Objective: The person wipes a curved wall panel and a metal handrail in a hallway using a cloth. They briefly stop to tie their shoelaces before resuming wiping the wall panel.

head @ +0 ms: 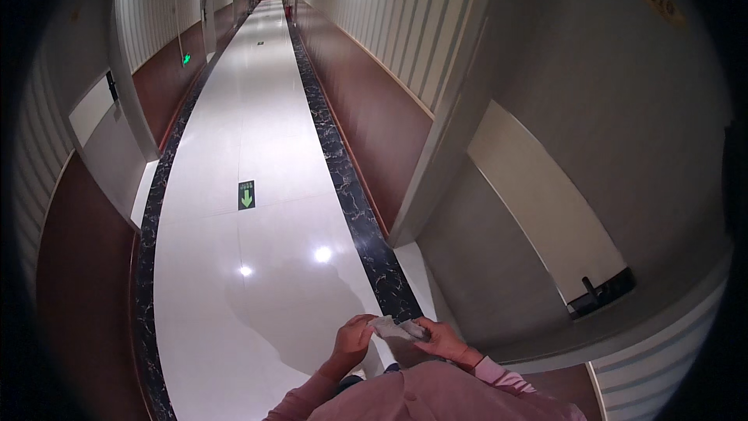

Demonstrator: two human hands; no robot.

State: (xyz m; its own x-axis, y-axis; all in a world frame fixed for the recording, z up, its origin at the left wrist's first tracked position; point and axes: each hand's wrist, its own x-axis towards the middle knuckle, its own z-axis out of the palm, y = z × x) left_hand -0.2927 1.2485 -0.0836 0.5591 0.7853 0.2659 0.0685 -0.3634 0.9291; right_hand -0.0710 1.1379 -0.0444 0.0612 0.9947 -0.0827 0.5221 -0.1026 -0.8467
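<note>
A light grey cloth (388, 327) is stretched between my hands, low in the view in front of my pink top. My left hand (354, 336) pinches its left end between thumb and fingers. At the other end my right hand (439, 339) grips a bunched, darker-looking part of the cloth. Both sleeves are pink. Below my hands a little of my shoes shows; the rest is hidden by my top.
A long corridor with a glossy white tile floor (263, 146) runs ahead, edged by dark marble borders (336, 146). A grey door (526, 146) with a black handle (591, 290) is close on the right. Another door (96, 93) stands on the left. A green arrow sign (246, 195) marks the floor.
</note>
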